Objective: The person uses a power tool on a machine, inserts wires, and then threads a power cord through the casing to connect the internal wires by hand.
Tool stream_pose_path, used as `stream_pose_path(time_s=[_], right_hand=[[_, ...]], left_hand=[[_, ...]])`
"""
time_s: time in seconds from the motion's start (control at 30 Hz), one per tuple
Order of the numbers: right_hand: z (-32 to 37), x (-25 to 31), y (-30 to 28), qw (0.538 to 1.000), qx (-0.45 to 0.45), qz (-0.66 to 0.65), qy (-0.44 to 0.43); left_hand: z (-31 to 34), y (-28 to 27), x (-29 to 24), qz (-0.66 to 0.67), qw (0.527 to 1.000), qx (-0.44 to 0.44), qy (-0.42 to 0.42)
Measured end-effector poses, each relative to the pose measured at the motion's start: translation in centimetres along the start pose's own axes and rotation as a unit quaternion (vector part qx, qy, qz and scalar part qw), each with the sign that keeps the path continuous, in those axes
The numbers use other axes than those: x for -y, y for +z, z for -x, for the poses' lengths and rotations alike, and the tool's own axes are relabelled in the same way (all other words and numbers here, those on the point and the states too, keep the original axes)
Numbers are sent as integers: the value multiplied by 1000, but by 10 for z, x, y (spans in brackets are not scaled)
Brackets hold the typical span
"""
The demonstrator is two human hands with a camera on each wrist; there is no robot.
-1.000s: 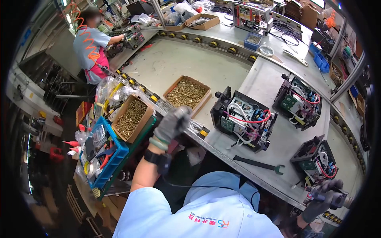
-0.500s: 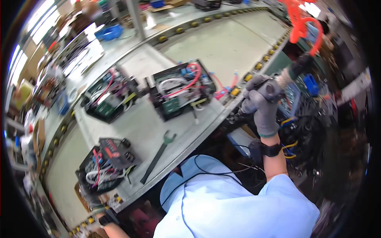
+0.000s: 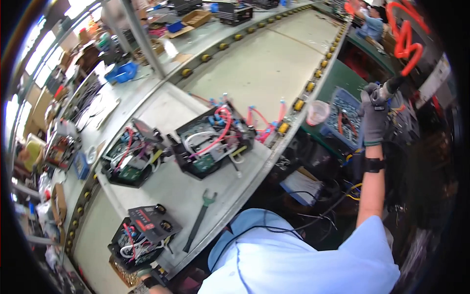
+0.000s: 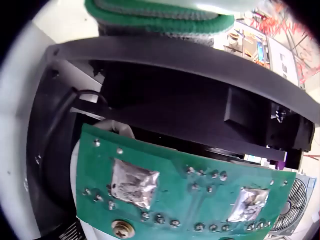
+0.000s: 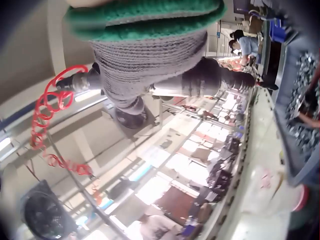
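In the head view my gloved right hand (image 3: 376,115) grips an air screwdriver (image 3: 384,93) fed by an orange coiled hose (image 3: 409,49). The hand is over the far side of a blue bin (image 3: 338,138) of small metal parts. In the right wrist view the air screwdriver (image 5: 200,80) runs crosswise beyond the glove. At lower left my left hand (image 3: 144,271) is at an open electronic unit (image 3: 142,235), its fingers hidden behind the casing. A black panel (image 4: 190,60) and a green circuit board (image 4: 175,190) fill the left wrist view below the glove's cuff.
Two more open units (image 3: 210,139) with wiring stand on the bench. A dark tool with a forked green end (image 3: 199,220) lies near its edge. A box of brass parts (image 3: 120,274) is below the left unit. A translucent tub (image 3: 318,112) sits beside the bin.
The head view has swung to the right. My left hand moved from near the brass-parts boxes to the unit. My right hand, holding the air screwdriver, moved outward toward the blue bin.
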State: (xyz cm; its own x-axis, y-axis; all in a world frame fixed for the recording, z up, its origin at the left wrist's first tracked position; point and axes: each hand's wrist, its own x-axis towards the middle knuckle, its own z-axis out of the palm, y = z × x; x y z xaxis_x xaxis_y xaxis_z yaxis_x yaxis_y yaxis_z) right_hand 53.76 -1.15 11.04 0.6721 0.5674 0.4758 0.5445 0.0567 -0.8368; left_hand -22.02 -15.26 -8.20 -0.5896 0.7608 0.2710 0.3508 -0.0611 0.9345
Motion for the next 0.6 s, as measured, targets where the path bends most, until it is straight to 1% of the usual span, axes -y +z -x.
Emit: stream_pose_path(time_s=[0.03, 0.07, 0.1, 0.13, 0.17, 0.2, 0.23, 0.27, 0.3, 0.33, 0.37, 0.4, 0.43, 0.5, 0.53, 0.6], right_hand=[[-13, -37, -1, 1000, 10, -14, -2], [-24, -81, 4, 996, 19, -23, -85], [-30, -105, 14, 985, 23, -32, -168], [-28, -103, 26, 984, 26, -40, -174], [-19, -96, 32, 989, 13, -2, -147], [-13, -92, 29, 992, -7, 46, -117], [-21, -106, 33, 988, -10, -36, -151], [-27, -98, 30, 983, 3, 10, -183], [-22, -67, 33, 986, -3, -17, -164], [-23, -46, 34, 994, 3, -75, -85], [-21, -24, 33, 986, 26, -158, -38], [-19, -5, 32, 968, 51, -244, 9], [-18, 7, 33, 968, 50, -246, 13], [-15, 21, 50, 971, 13, -228, -72], [-17, 6, 60, 968, 11, -247, -51], [-4, -5, 80, 967, 18, -254, 10]], left_hand=[[8, -2, 2, 8, 1000, -10, -5], [6, -1, 4, 17, 1000, -19, -12], [8, -5, 11, 29, 999, -25, -18], [8, -14, 24, 45, 998, -29, -25], [10, -22, 43, 64, 997, -25, -33], [11, -19, 60, 86, 995, -9, -42], [9, -13, 76, 107, 993, 15, -54], [5, -5, 92, 127, 989, 43, -65], [1, 2, 107, 147, 984, 67, -75], [-2, 6, 121, 164, 979, 88, -85], [-3, 7, 135, 180, 974, 103, -95], [-4, 2, 146, 192, 969, 115, -104], [-3, -8, 155, 201, 965, 122, -112], [1, -43, 165, 212, 962, 120, -126], [8, -66, 168, 216, 961, 110, -131], [22, -105, 176, 231, 960, 82, -135]])
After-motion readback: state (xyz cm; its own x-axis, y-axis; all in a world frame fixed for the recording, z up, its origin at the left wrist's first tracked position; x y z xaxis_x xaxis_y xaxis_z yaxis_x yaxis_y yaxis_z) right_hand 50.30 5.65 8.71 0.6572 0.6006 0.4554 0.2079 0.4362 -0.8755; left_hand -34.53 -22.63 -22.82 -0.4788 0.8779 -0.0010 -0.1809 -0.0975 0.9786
